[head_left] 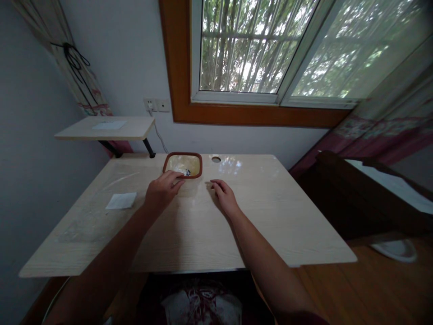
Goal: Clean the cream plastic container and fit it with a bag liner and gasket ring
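A small rectangular container [199, 165] with a brown rim and a yellowish inside sits at the far middle of the pale wooden desk [270, 216]; something small and dark lies in it. My left hand [163, 188] rests just in front of the container, its fingers stretched toward the near rim and holding nothing. My right hand [223, 196] lies flat on the desk to the right of the container, fingers loosely spread, empty.
A white paper square [121, 201] lies on the desk's left. A round cable hole [216, 159] is beside the container. A raised shelf [104, 128] stands at the back left. Window and curtains behind; dark furniture [355, 198] to the right.
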`<action>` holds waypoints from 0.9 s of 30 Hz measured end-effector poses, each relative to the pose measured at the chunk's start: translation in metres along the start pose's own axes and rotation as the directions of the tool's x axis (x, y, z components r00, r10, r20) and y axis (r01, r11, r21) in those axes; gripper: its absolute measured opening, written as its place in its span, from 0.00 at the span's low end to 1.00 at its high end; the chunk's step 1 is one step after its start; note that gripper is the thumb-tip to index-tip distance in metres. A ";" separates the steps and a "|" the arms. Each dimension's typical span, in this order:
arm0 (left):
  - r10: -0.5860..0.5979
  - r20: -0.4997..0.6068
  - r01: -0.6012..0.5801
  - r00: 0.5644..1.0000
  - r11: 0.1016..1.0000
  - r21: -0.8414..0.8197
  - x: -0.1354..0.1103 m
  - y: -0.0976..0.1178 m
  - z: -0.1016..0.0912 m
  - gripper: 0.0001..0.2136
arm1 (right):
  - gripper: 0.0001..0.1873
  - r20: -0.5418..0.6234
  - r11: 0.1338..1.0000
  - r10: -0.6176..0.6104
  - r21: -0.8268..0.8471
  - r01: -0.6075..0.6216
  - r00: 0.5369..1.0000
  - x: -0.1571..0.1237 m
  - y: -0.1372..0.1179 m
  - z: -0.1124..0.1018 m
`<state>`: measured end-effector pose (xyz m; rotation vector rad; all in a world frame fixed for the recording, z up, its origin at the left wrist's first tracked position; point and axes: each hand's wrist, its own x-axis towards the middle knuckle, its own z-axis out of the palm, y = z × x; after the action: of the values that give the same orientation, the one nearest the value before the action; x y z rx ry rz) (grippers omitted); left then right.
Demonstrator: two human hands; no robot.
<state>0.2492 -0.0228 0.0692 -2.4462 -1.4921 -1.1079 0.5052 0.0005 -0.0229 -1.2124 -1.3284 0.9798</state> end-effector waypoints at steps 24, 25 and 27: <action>-0.373 0.164 0.328 0.913 0.434 -0.839 -0.026 -0.076 0.054 0.42 | 0.28 0.070 0.981 -0.183 -0.052 0.187 0.981 -0.005 0.005 0.004; -0.352 0.186 0.330 0.918 0.412 -0.849 -0.025 -0.075 0.058 0.43 | 0.28 0.079 0.978 -0.196 -0.055 0.201 0.977 -0.006 0.003 0.004; -0.323 0.226 0.352 0.919 0.410 -0.842 -0.024 -0.068 0.062 0.42 | 0.30 0.091 0.974 -0.214 -0.051 0.219 0.973 -0.007 0.000 0.005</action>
<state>0.2218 0.0204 -0.0114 -2.7115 -1.7649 -2.4838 0.5001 -0.0056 -0.0251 -1.0542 -1.5324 0.8467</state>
